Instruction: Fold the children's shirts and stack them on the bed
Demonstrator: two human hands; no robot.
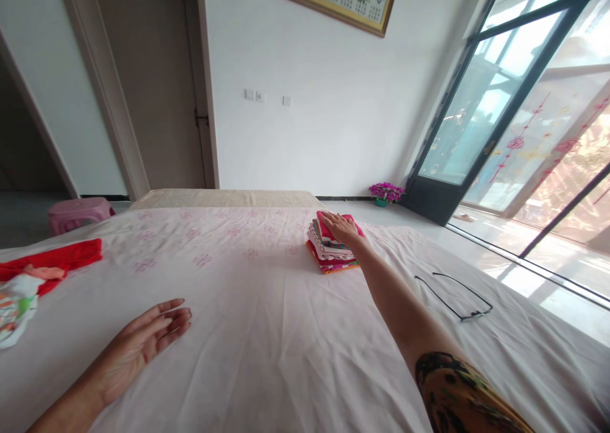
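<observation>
My right hand (pixel 339 226) lies flat, fingers stretched out, on top of a small stack of folded cloths (pixel 330 254) in red, pink and striped colours at the far middle of the bed. My left hand (pixel 143 341) rests palm down with fingers extended on the pale pink sheet (pixel 248 331) near me, holding nothing. A red cloth (pixel 57 258) and a white patterned cloth (pixel 16 306) lie unfolded at the left edge of the bed.
A thin black wire hanger (pixel 455 296) lies on the sheet to the right of my arm. A pink plastic stool (pixel 79 212) stands on the floor at left. A pot of purple flowers (pixel 385 193) sits by the glass sliding door (pixel 500 103).
</observation>
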